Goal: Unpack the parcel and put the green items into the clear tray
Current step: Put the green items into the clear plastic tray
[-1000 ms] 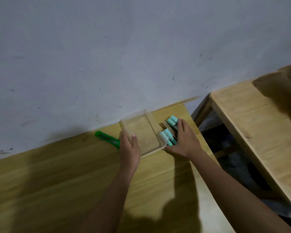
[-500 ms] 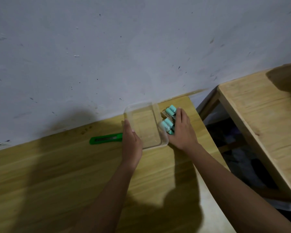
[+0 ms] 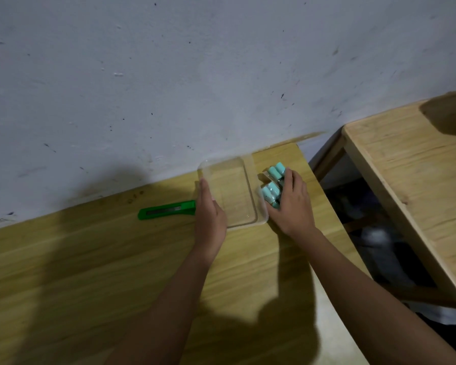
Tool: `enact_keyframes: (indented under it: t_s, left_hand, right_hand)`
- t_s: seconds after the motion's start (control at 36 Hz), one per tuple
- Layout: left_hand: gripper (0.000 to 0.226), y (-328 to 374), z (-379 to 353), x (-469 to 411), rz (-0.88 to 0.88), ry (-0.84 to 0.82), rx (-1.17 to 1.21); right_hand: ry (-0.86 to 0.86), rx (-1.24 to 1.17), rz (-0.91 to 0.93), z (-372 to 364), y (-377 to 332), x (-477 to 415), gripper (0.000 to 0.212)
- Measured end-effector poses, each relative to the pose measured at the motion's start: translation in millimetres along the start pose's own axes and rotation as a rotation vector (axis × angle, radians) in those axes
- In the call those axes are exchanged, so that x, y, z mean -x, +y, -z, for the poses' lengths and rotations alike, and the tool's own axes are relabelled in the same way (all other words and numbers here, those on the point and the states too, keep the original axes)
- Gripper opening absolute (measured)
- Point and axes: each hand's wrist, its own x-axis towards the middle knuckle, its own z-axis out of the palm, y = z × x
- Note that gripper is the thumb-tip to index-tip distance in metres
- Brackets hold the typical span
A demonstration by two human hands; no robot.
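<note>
While the head view is looking down at a wooden table (image 3: 90, 259), the clear tray (image 3: 228, 192) is sitting just right of centre frame, close to the wall (image 3: 195, 75), with nothing visible inside it. The left hand (image 3: 208, 217) is lying flat against the tray's left rim, fingers extended, not gripping. Partly hidden behind that hand, a green utility knife (image 3: 166, 210) is lying on the table to the left. The right hand (image 3: 291, 204) is resting over a cluster of pale green cylinders (image 3: 273, 183) just beside the tray's right wall; whether its fingers are closing on them is hard to tell, since the hand is covering several. A second table (image 3: 419, 180) is standing at the right, cut off by the frame edge.
</note>
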Motion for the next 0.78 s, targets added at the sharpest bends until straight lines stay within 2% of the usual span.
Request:
enact_keyframes:
  t_s: [0.19, 0.56, 0.78]
  left_hand:
    - [0.055, 7, -9, 10, 0.016, 0.001, 0.128]
    - [0.055, 11, -17, 13, 0.116, 0.088, 0.318]
    - [0.055, 7, -17, 13, 0.12, 0.127, 0.326]
  right_hand:
    - [0.062, -0.05, -0.099, 8, 17, 15, 0.09]
    - [0.102, -0.141, -0.118, 5, 21, 20, 0.091]
    - [0.13, -0.203, -0.12, 4, 15, 20, 0.09]
